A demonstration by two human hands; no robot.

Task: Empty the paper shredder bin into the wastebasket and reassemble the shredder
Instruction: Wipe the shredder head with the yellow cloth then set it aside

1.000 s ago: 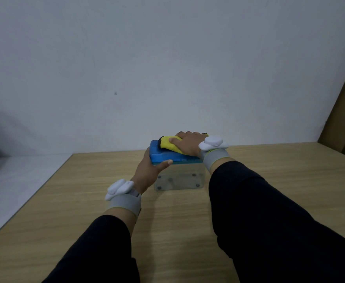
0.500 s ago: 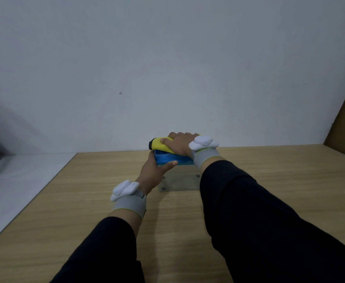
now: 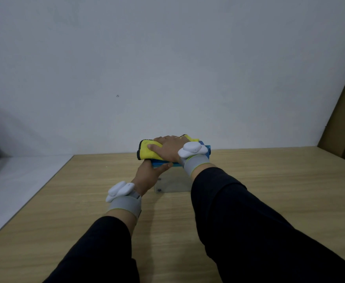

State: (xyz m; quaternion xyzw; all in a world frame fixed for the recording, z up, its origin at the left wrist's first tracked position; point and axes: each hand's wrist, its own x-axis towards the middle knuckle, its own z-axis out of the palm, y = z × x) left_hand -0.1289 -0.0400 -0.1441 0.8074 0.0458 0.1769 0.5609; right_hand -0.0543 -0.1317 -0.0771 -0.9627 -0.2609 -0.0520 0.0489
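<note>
Pressing yellow cloth (image 3: pixel 147 150) onto shredder top (image 3: pixel 207 149), right hand (image 3: pixel 168 149) fingers flat; left hand (image 3: pixel 148 176) grips its edge.

shredder lid (image 3: pixel 208 149): blue | cloth (image 3: pixel 147 150): yellow, dark edge | bin (image 3: pixel 172 183): clear | table (image 3: pixel 269 180): light woodgrain

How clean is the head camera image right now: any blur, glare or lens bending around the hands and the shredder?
Head view: lighting is soft and even, with no glare; the right hand on the yellow cloth and the left hand gripping the blue shredder top look slightly soft; the clear bin is dim and shadowed; dark corners and the bowed table edge show wide-angle distortion.
</note>
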